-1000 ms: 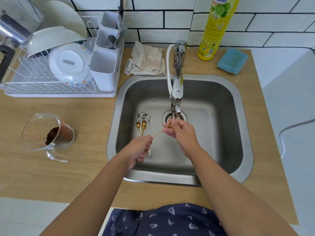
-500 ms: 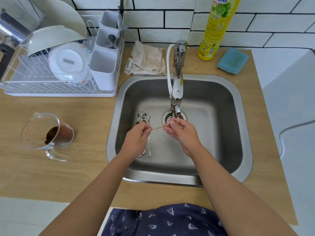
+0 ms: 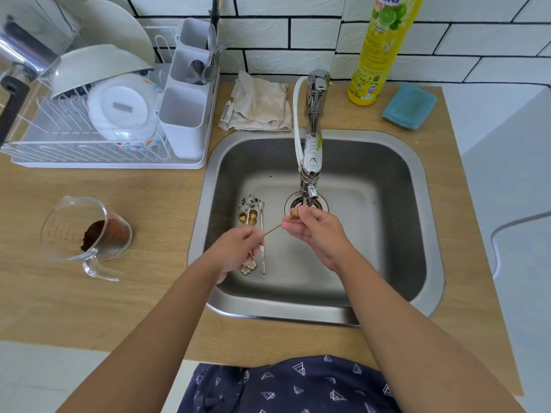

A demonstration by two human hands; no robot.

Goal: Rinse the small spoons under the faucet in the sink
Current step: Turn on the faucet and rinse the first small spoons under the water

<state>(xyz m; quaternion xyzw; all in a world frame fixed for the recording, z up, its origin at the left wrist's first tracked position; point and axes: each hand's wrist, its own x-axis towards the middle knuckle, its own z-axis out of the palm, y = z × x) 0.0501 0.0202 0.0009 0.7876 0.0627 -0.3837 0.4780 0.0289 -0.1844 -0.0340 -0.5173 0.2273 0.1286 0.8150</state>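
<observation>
A thin gold spoon [image 3: 272, 229] stretches between both hands just below the faucet [image 3: 311, 162] spout, over the drain [image 3: 293, 204]. My left hand [image 3: 238, 248] pinches its handle end. My right hand [image 3: 316, 231] holds and rubs the bowl end with its fingertips. Several more small spoons [image 3: 253, 231], gold and silver, lie side by side on the floor of the steel sink [image 3: 387, 204], left of the drain and partly hidden by my left hand. Running water cannot be made out.
A glass measuring jug [image 3: 86, 234] with brown powder stands on the wooden counter at left. Behind it is a white dish rack [image 3: 98, 114] with bowls and cutlery. A cloth [image 3: 259, 105], yellow soap bottle [image 3: 378, 46] and blue sponge [image 3: 410, 107] sit behind the sink.
My left hand rose toward the spoons half a second ago and has dropped back lower left, tilting the gold spoon again. The right hand stays under the spout.
</observation>
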